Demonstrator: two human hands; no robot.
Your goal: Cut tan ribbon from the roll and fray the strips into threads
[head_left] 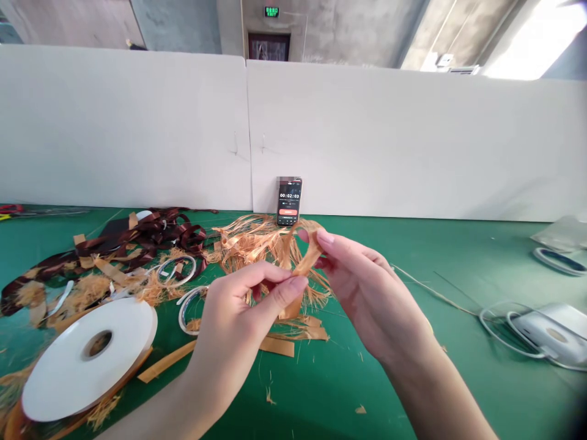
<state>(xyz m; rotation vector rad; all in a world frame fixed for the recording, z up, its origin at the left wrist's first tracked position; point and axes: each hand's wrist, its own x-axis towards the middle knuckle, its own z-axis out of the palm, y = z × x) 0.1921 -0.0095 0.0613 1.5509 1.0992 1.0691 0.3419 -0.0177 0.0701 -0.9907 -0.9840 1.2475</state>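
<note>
A looped tan ribbon is held up between both hands over the green table. My left hand pinches its lower end between thumb and index finger. Higher up and to the right, my right hand grips the top of the loop with its fingertips. Behind the hands lies a pile of frayed tan ribbon strips, partly hidden by them. Below the left hand, a flat tan ribbon piece rests on the table.
At left are a white ribbon spool, tape rolls and tangled dark brown ribbon. A phone showing a timer leans on the white partition. A white device with a cable sits at right.
</note>
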